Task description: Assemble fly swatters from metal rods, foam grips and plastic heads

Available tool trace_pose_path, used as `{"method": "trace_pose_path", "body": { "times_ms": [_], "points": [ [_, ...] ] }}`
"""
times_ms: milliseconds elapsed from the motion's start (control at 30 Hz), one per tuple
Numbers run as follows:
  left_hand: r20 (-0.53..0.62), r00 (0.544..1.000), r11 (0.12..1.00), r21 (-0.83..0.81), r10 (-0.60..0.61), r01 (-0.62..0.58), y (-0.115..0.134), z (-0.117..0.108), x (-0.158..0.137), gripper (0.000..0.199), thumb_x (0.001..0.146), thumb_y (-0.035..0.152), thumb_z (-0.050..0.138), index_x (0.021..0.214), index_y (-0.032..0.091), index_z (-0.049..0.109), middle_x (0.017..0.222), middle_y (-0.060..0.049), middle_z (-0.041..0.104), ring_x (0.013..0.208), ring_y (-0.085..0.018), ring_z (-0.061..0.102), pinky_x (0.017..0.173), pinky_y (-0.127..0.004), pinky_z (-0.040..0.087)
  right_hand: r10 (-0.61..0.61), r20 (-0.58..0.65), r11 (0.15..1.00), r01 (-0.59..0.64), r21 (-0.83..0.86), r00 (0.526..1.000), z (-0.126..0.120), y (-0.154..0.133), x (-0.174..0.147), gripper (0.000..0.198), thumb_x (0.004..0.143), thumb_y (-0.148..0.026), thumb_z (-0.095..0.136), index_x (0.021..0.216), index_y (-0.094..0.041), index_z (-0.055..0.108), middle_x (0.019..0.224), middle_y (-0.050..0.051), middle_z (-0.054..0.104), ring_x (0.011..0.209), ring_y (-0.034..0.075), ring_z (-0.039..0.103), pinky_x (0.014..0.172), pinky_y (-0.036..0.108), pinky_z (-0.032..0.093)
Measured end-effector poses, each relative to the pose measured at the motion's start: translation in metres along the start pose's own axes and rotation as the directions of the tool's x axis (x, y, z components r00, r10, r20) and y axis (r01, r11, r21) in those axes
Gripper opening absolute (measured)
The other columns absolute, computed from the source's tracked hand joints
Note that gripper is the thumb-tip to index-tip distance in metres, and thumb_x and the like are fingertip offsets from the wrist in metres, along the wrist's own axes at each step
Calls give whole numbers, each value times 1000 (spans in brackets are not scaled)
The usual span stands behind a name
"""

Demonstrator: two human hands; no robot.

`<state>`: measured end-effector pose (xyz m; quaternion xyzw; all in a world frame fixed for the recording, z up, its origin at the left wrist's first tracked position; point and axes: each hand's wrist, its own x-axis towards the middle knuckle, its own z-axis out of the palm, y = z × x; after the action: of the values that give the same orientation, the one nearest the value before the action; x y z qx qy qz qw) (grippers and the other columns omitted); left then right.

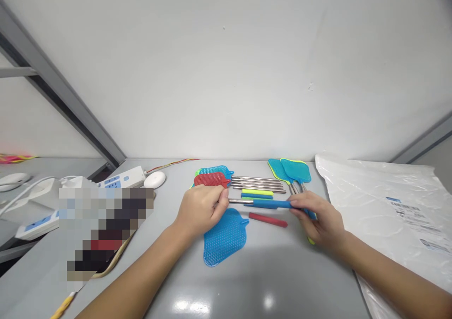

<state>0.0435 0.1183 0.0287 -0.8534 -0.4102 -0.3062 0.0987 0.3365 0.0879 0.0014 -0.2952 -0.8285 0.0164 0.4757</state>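
My left hand point(201, 209) pinches the bare metal end of a thin rod point(238, 201) above the grey table. My right hand point(319, 218) grips the blue handle sleeve point(271, 204) on the other end of that same rod. Below the rod lie a loose blue swatter head point(224, 237) and a red handle sleeve point(267, 220). Behind it sit a red swatter head point(211, 179) on other coloured heads, several bare metal rods point(257, 182), and yellow-green and blue sleeves point(257, 193). Two assembled blue swatters point(291, 170) lie by my right hand.
A clear plastic bag point(388, 206) with printed labels covers the table's right side. White power strips point(122, 178) with cables and a small white round device point(154, 179) lie at the left. A blurred patch point(102, 229) hides things at the left front. A white wall rises behind.
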Motion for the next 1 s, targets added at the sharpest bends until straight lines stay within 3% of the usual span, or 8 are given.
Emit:
{"method": "trace_pose_path", "body": {
  "times_ms": [133, 400, 600, 767, 833, 900, 967, 1000],
  "points": [
    [40, 997, 998, -21, 65, -64, 14, 3, -1, 31, 93, 23, 41, 64, 18, 47, 54, 4, 50, 49, -11, 42, 55, -28, 29, -48, 123, 998, 51, -29, 991, 1, -6, 2, 36, 85, -6, 55, 114, -28, 52, 91, 2, 70, 80, 17, 67, 69, 31, 53],
    [68, 992, 993, -69, 102, -98, 15, -3, 0, 21, 93, 25, 43, 80, 17, 58, 68, 0, 60, 61, -14, 51, 60, -29, 34, 1, 146, 991, 18, -129, 989, -1, 2, 1, 29, 88, -11, 57, 114, -23, 52, 96, 4, 69, 86, 17, 65, 73, 31, 51],
    [103, 974, 980, -33, 201, -198, 30, 1, 2, 27, 94, 38, 47, 83, 17, 60, 70, -1, 58, 63, -16, 51, 61, -30, 36, -97, 296, 954, 174, -246, 950, 0, -7, 10, 24, 89, -17, 58, 112, -17, 52, 79, 4, 65, 69, 16, 58, 66, 31, 42],
    [26, 965, 964, -62, 262, -260, 49, 4, 6, 18, 94, 34, 51, 99, 18, 58, 77, -1, 62, 74, -17, 57, 80, -37, 40, -94, 359, 929, 211, -305, 929, 3, -11, 9, 16, 89, -20, 57, 104, -16, 55, 68, 1, 58, 61, 15, 50, 62, 31, 34],
    [-87, 975, 972, -98, 206, -214, 49, 0, 8, 36, 88, 38, 59, 116, 18, 51, 102, -8, 63, 95, -22, 58, 94, -47, 36, -58, 328, 938, 164, -306, 943, 2, -7, 8, 15, 89, -19, 55, 104, -17, 55, 69, 1, 58, 62, 15, 49, 64, 32, 34],
    [-264, 960, 975, -176, 89, -139, 46, -6, 9, 54, 83, 40, 65, 126, 18, 42, 121, -15, 54, 111, -28, 51, 100, -54, 31, 34, 244, 961, 36, -276, 969, 0, -4, 8, 13, 91, -19, 52, 103, -19, 54, 74, 2, 58, 64, 16, 48, 66, 32, 35],
    [-392, 919, 956, -284, -42, -78, 41, -10, 9, 51, 82, 33, 65, 125, 19, 42, 121, -14, 50, 112, -28, 49, 97, -52, 35, 190, 128, 967, -162, -196, 973, -3, -2, 10, 11, 93, -22, 47, 101, -21, 54, 80, 3, 57, 70, 17, 49, 67, 32, 37],
    [-399, 914, 943, -325, -72, -68, 40, -11, 9, 44, 83, 27, 63, 121, 19, 44, 116, -12, 51, 108, -26, 50, 93, -49, 39, 270, 68, 955, -259, -144, 960, -3, -3, 11, 12, 95, -25, 43, 99, -22, 54, 83, 3, 56, 74, 18, 49, 68, 32, 38]
  ]
}}
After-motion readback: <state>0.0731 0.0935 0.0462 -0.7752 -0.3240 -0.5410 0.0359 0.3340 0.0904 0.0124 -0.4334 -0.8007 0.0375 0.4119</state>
